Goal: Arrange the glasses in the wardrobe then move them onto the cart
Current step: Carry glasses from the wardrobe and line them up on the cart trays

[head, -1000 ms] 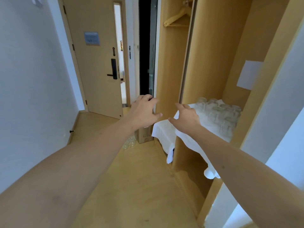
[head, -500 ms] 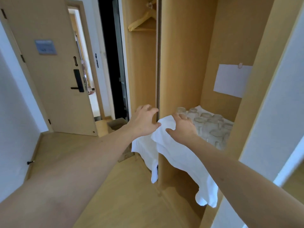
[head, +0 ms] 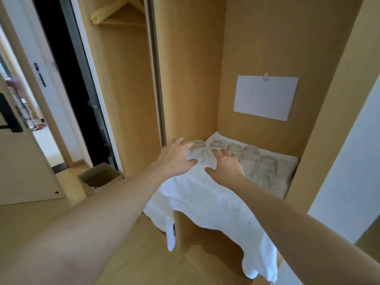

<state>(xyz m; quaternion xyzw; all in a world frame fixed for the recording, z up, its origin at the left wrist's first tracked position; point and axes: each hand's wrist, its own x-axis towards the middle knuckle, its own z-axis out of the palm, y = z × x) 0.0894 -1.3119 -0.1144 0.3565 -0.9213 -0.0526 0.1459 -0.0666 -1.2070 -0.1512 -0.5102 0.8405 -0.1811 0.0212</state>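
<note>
Several glasses stand upside down, long axis vertical, on a white cloth covering the wardrobe shelf, just beyond and right of both hands. Left hand and right hand hover over the cloth with fingers spread, holding nothing, the left fingertips at the nearest glass. A paper hangs behind; a box sits left on the floor.

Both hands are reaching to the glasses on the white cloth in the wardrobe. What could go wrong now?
The glasses stand packed close together, so taking one may knock its neighbours over. The white cloth hangs loose over the shelf edge; if the left hand or right hand drags it, the glasses could slide off.
</note>
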